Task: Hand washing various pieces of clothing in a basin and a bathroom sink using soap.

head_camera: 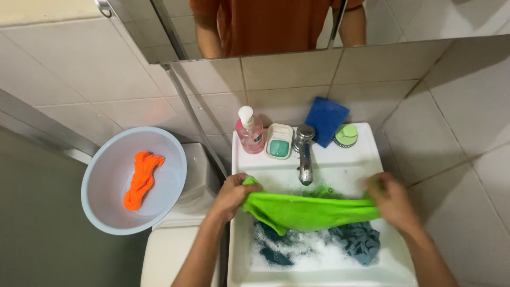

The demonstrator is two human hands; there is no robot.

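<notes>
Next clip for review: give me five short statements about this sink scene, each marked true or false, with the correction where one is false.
1. Both hands grip the green cloth, left hand at one end and right hand at the other. True.
2. The sink is dry. False: it holds foamy water and a dark teal cloth.
3. An orange cloth lies in the pale basin left of the sink. True.
4. The pump bottle stands to the right of the tap. False: it stands to the tap's left, beside the soap dish.
5. A blue sponge leans against the tiled wall behind the sink. True.
</notes>
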